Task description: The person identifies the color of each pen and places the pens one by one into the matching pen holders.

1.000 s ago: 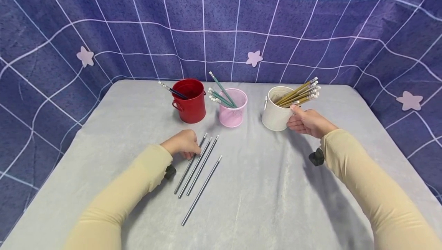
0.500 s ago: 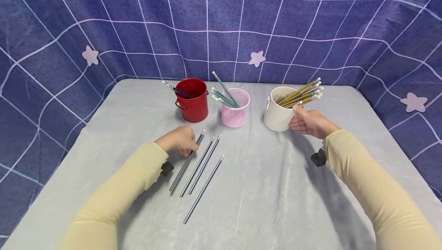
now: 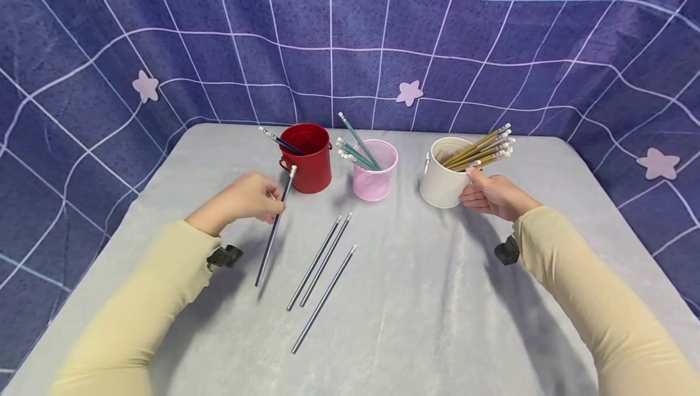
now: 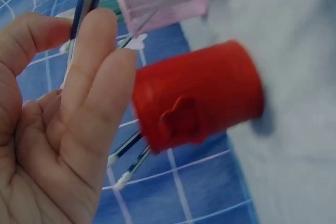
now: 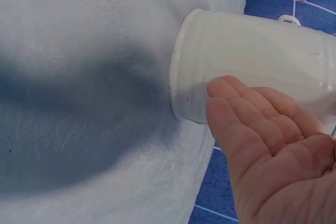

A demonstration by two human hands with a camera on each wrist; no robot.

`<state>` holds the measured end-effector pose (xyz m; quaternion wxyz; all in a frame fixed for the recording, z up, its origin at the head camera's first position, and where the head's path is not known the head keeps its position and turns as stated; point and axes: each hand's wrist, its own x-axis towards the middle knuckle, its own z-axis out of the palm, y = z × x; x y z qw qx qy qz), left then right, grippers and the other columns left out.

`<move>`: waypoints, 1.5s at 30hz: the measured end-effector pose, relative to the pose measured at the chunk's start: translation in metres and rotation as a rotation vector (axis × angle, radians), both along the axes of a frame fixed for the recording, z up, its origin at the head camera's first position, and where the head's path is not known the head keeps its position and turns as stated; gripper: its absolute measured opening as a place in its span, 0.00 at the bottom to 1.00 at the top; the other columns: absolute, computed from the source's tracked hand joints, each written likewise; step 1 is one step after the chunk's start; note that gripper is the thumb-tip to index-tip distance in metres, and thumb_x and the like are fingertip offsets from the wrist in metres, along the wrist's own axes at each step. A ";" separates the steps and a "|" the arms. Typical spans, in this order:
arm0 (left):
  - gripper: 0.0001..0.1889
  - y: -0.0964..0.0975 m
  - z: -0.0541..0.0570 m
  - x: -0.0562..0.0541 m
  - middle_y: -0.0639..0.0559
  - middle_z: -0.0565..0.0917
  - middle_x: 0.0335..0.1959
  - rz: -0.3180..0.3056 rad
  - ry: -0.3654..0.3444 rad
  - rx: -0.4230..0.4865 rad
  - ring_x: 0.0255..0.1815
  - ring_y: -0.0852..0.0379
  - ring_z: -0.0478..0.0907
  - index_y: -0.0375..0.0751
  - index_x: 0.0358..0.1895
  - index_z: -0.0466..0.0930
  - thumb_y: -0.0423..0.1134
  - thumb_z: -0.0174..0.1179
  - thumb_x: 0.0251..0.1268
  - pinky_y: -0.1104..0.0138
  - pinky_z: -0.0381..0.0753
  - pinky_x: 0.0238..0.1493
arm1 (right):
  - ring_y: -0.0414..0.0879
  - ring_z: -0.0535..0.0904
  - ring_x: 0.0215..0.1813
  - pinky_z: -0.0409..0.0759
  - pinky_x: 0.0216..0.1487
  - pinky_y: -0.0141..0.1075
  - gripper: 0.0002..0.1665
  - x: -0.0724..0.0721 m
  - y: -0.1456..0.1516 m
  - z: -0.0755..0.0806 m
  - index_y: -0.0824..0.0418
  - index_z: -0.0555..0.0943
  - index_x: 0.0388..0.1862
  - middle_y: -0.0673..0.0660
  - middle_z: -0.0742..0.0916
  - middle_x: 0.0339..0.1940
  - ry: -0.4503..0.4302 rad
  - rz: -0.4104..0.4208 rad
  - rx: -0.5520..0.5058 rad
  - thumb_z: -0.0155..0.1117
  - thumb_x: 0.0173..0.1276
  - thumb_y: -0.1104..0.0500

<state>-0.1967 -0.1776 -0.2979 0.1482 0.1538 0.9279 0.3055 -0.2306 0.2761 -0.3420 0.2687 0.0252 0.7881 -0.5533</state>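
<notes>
My left hand (image 3: 254, 198) pinches a dark pencil (image 3: 269, 250) between thumb and fingers, raised above the table in front of the red bucket (image 3: 312, 171). The pencil's white eraser end points up; its other end slants down toward me. In the left wrist view the pencil (image 4: 86, 9) runs past the fingertips. The red bucket holds a couple of dark pencils (image 3: 287, 145). My right hand (image 3: 494, 194) rests against the side of the white bucket (image 3: 442, 186), fingers fairly straight along its wall (image 5: 252, 51). Yellowish pencils (image 3: 481, 150) lean in that bucket.
Three more dark pencils (image 3: 324, 268) lie on the grey cloth-covered table (image 3: 426, 323). Between the two buckets stands a pink mesh cup (image 3: 374, 183) with several green pencils (image 3: 358, 153). A blue gridded curtain (image 3: 350, 37) hangs behind.
My left hand has lifted one dark pencil off the table and moved it left and toward the red bucket. My right hand stays at the white bucket.
</notes>
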 end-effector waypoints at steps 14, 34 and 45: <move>0.04 -0.018 0.078 0.025 0.70 0.81 0.18 0.254 0.546 0.147 0.20 0.73 0.70 0.36 0.27 0.81 0.35 0.63 0.53 0.73 0.63 0.21 | 0.37 0.81 0.43 0.68 0.65 0.43 0.49 0.000 0.001 0.000 0.87 0.55 0.65 0.55 0.85 0.44 -0.001 0.004 -0.024 0.31 0.76 0.38; 0.10 0.017 0.036 -0.049 0.75 0.74 0.13 0.554 0.801 0.727 0.15 0.76 0.69 0.48 0.21 0.73 0.28 0.60 0.52 0.79 0.64 0.20 | 0.37 0.81 0.44 0.67 0.66 0.45 0.49 -0.003 0.000 0.000 0.86 0.56 0.65 0.64 0.83 0.52 0.012 -0.005 0.011 0.31 0.76 0.38; 0.02 0.031 -0.009 -0.066 0.68 0.76 0.17 0.486 0.700 0.650 0.17 0.77 0.70 0.31 0.27 0.78 0.27 0.60 0.52 0.81 0.69 0.23 | 0.38 0.81 0.45 0.65 0.67 0.47 0.49 -0.003 0.003 -0.002 0.85 0.57 0.65 0.67 0.82 0.54 0.018 -0.019 0.012 0.32 0.76 0.37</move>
